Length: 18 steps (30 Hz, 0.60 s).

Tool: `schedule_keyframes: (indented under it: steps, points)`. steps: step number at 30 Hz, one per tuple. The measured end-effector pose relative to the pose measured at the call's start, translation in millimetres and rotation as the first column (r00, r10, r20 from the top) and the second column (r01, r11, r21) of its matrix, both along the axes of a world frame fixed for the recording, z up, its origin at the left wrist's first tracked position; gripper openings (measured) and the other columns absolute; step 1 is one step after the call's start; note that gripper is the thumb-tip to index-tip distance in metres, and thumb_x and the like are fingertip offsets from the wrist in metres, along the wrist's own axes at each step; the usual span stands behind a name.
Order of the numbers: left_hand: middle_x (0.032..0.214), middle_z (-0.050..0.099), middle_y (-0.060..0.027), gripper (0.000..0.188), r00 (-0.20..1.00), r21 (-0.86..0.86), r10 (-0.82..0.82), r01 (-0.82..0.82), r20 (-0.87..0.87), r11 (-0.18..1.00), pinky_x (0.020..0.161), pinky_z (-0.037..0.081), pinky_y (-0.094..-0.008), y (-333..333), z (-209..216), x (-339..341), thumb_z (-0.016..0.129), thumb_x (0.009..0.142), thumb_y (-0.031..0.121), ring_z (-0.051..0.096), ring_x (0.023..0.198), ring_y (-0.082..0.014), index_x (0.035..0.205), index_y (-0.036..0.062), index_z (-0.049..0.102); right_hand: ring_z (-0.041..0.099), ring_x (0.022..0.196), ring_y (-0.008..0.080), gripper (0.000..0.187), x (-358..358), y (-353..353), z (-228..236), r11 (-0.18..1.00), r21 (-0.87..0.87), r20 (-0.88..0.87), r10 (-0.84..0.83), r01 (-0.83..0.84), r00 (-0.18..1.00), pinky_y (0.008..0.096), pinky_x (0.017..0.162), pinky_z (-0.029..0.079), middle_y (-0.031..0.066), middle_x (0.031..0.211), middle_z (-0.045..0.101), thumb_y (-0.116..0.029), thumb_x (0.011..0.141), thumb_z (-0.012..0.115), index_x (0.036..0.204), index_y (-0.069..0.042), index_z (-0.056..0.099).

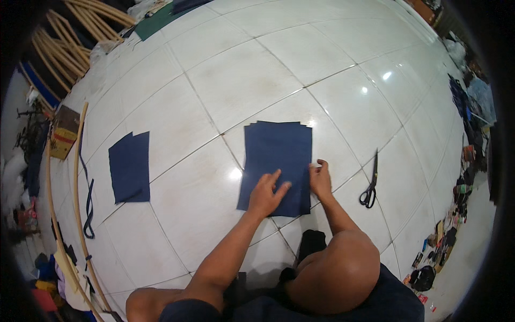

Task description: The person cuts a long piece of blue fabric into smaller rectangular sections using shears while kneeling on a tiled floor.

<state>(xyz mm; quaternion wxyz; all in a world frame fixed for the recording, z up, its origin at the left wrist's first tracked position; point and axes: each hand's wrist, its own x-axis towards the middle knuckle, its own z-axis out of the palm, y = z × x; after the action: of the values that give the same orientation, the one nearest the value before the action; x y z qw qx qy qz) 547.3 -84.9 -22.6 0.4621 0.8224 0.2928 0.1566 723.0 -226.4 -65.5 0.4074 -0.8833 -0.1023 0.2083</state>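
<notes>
A stack of dark navy fabric pieces [276, 153] lies on the tiled floor in front of me, its top edges slightly stepped where the layers do not line up. My left hand [265, 196] rests on the lower part of the stack, fingers spread and pointing forward. At the stack's right edge is my right hand [321, 180], its fingers loosely curled and apart, the thumb side against the cloth edge. To the right, black-handled scissors [371, 185] lie with the blades pointing away from me. Another navy fabric piece [130, 169], notched along its top, lies to the left.
White floor tiles [236, 64] surround the cloth. Long curved wooden strips [78, 188], a dark strap [89, 209] and a cardboard box [65, 132] line the left side. Green cloth [155, 24] lies at the far left. Small clutter, including a black pouch [422, 278], runs along the right.
</notes>
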Motion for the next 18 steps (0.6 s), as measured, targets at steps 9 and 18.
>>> schedule_keyframes:
  steps: [9,18]
  points:
    - [0.144,0.051,-0.0230,0.060,0.604,0.589,0.705,-0.434,-0.372,0.682,0.114,0.038,-0.0488,269,-67,-185,0.065,0.090,0.023,0.046,0.136,-0.0386,0.144,0.0010,0.050,0.064,0.116,0.0459,0.105,-37,27,28,0.956,-0.189,0.029,0.232,-0.222,0.972,0.0463,0.101,0.051,0.0346,0.130,0.060,-0.021,0.074,0.090,0.153,0.000,0.023]
    - [0.131,0.057,-0.0169,0.047,0.414,0.633,0.776,-0.451,-0.475,0.629,0.104,0.042,-0.0557,273,-65,-267,0.058,0.100,0.037,0.054,0.123,-0.0366,0.138,0.0083,0.061,0.069,0.109,0.0404,0.105,-33,4,8,0.983,0.028,-0.089,0.185,-0.183,0.979,0.0418,0.098,0.053,0.0312,0.123,0.065,-0.012,0.084,0.079,0.160,-0.007,0.006]
